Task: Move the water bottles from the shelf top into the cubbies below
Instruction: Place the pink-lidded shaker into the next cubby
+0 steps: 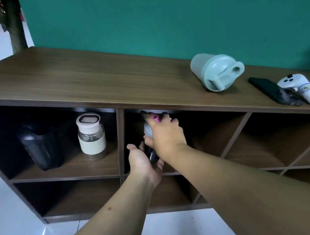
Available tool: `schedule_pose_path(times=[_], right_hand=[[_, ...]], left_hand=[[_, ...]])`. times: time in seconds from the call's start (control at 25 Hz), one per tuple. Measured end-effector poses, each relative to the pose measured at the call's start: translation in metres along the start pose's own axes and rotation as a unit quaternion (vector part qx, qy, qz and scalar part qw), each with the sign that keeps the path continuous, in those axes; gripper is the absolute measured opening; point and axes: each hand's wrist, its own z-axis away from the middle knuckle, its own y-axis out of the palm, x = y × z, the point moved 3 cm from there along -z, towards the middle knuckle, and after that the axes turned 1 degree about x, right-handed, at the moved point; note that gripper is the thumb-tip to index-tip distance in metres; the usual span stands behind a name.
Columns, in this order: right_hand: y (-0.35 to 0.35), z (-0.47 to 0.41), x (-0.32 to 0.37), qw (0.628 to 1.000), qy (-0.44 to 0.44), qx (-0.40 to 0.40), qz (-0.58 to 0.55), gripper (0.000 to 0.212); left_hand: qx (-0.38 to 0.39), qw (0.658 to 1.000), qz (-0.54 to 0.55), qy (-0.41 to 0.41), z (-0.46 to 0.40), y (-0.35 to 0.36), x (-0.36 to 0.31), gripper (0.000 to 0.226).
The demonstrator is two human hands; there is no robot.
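Both hands hiding bottle, grip unclear

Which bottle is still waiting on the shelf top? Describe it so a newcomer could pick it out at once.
Start at the long wooden shelf top against the green wall and look toward its right end. There a pale green bottle lies tipped on its side, lid toward the camera. Its neighbours, a black phone and a white controller, are no bottles.

Both hands in the upper middle cubby | right hand grips a grey-and-black bottle | left hand cups its base | black bottle, glass bottle left cubby | pale green bottle on the shelf top
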Motion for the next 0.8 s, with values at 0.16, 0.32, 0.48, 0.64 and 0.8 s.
schedule_pose_path(times=[0.16, 0.32, 0.48, 0.64, 0.8], right_hand=[[0.003, -0.015, 0.003, 1.000, -0.013, 0.006, 0.013, 0.060], [0.004, -0.022, 0.001, 1.000, -0.019, 0.004, 0.016, 0.058], [0.006, -0.024, 0.001, 1.000, -0.017, 0.011, 0.016, 0.061], [0.003, -0.010, 0.001, 0.999, 0.016, -0.004, 0.029, 0.068], [-0.027, 0.041, 0.001, 0.999, -0.011, -0.031, -0.007, 0.058]], left_hand=[[0.006, 1.000, 0.006, 0.026, -0.012, -0.001, -0.001, 0.054], [0.003, 1.000, 0.026, 0.018, -0.017, 0.000, 0.001, 0.048], [0.004, 0.999, 0.033, 0.020, -0.016, 0.000, 0.005, 0.052], [0.005, 1.000, 0.014, 0.022, -0.004, 0.002, 0.002, 0.063], [0.031, 0.999, -0.022, -0.004, 0.050, 0.019, 0.015, 0.067]])
